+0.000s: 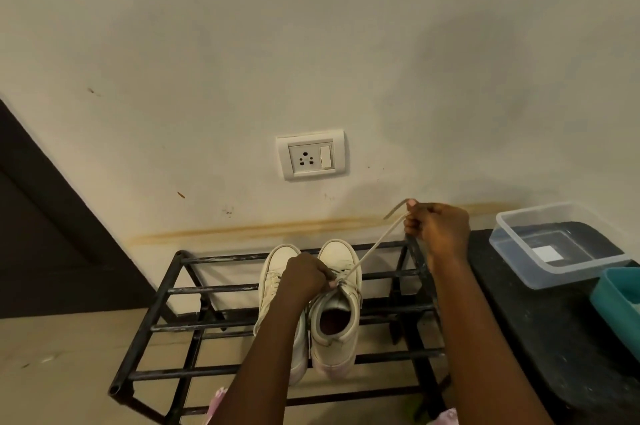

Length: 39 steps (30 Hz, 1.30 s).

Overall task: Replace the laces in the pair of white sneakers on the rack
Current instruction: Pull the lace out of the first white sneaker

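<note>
- The white leather sneakers (341, 258) stand paired on the black metal-bar rack (207, 288).
- Right grip (436, 227) clamps the flat cream lace (375, 247), which runs taut.
- Left grip (306, 274) pinches one sneaker at its eyelets; bracing there should stop it tipping.

wall socket (310, 154) | clear tub (554, 277) on black counter (540, 355) | teal bin (616, 307)

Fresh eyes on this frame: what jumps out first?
The right hand is raised near the wall, pinching a pale lace that runs taut up from a white sneaker, which the left hand grips at its laced front. The sneaker stands on a black metal rack, with a wall socket above and a clear tub at the right.
</note>
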Motion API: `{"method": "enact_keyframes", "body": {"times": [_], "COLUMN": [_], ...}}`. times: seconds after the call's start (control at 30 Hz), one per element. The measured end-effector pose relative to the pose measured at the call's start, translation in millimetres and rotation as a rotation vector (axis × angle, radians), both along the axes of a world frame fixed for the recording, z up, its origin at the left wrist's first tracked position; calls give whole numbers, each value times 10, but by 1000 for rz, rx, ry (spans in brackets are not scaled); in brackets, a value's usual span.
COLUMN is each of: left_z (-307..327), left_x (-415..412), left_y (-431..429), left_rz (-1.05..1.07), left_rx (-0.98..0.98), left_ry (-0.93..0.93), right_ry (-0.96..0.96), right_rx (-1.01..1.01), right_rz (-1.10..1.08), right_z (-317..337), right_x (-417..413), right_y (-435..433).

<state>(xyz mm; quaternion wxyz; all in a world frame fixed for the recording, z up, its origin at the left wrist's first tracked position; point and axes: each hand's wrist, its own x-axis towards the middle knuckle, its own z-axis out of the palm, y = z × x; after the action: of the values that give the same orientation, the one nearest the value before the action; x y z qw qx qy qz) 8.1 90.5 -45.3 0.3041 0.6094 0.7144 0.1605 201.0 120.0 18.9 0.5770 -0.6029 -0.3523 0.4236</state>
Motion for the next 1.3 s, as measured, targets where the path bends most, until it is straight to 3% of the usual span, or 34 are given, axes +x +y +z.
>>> {"method": "enact_keyframes", "body": {"times": [0.23,0.4,0.53,0.67,0.8,0.93,1.2,1.27,1.3], "left_z": [-3,-17,-12,9,20,8,-6,55,96], "left_x": [29,-13,-67,-66,-2,7,49,60,71], "left_y": [12,-32,-81,-106,-128,-152,-166,-128,-105], "left_rz": [39,109,27,-1,-32,-74,41,103,162], "left_rx": [18,24,34,57,62,30,154,164,172], "left_ry": [3,-17,-18,-19,-16,5,95,33,-83], "right_ry": [-46,135,127,-58,-652,-922,-964,-954,-951], "right_rx": [120,227,173,54,-46,-207,-162,-170,-179], "right_rz": [-67,-215,-81,166,533,771,722,754,765], "right_z": [220,306,126,-185,-398,-538,-651,-657,-653], "right_x": [-26,23,-79,-243,-340,-415,-532,-529,-526], "right_y": [-35,4,31,13,-56,-188,-273,-254,-246]}}
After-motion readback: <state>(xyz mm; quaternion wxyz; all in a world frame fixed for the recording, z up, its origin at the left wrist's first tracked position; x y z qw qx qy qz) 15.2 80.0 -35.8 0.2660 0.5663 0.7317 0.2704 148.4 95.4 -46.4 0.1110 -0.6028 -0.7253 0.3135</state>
